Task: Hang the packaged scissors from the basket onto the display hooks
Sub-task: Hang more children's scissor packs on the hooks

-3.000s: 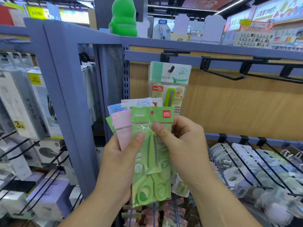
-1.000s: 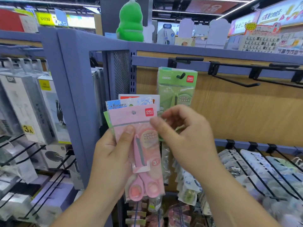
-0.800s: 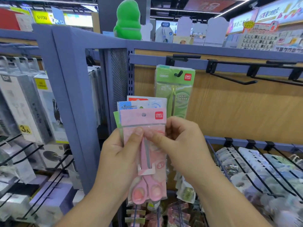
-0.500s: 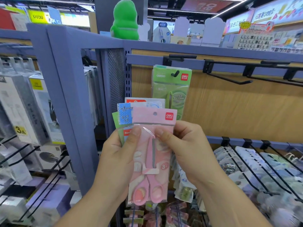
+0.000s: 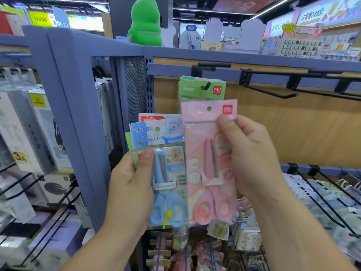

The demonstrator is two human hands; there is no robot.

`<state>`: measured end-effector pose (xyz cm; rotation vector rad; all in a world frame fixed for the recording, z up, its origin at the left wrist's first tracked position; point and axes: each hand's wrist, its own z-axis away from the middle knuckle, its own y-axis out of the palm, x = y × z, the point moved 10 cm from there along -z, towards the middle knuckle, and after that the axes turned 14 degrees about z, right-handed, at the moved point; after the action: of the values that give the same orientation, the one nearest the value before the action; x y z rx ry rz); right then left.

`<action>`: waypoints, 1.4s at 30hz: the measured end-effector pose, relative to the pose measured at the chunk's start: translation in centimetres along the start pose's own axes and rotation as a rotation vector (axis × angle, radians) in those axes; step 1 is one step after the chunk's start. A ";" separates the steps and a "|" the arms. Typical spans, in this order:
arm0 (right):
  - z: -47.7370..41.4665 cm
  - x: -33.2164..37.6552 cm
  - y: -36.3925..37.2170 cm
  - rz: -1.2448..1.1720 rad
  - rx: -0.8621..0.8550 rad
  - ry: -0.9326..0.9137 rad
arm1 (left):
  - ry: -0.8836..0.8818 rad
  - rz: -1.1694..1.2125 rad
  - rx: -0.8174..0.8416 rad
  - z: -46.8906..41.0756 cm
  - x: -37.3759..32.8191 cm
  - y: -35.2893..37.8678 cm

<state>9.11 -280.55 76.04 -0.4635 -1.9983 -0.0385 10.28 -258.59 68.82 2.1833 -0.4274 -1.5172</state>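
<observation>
My right hand [image 5: 252, 159] pinches a pink scissors pack [image 5: 207, 153] and holds it upright, just below the green scissors pack [image 5: 201, 89] that hangs on the leftmost black hook [image 5: 207, 86]. The pink pack's hang hole sits under that hook's tip. My left hand [image 5: 130, 190] grips a fanned stack of packs with a blue scissors pack [image 5: 168, 173] in front; those behind it are mostly hidden. The basket is out of view.
Two bare black hooks [image 5: 273, 92] jut out from the blue rail to the right. A blue shelf post [image 5: 68, 106] stands on the left, with boxed goods beyond it. Lower hooks [image 5: 322, 200] at the right carry packaged goods. A green toy [image 5: 145, 22] sits on top.
The green pack went onto the hook earlier. My right hand has since pulled the pink pack off the stack and lifted it up and to the right, uncovering the blue pack.
</observation>
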 end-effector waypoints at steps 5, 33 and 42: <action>-1.8 3.5 -0.9 0.061 -0.028 -0.099 | 0.050 -0.035 -0.035 -0.1 -1.1 -0.8; 0.3 2.9 -0.9 0.300 -0.174 -0.132 | 0.029 0.045 0.021 0.9 -2.4 0.3; 3.4 -0.4 3.4 0.158 0.061 -0.050 | -0.037 0.056 0.070 1.6 -0.2 1.2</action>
<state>7.52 -276.79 73.54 -0.5868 -1.9994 0.1329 8.71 -259.78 69.13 2.1799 -0.5570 -1.5354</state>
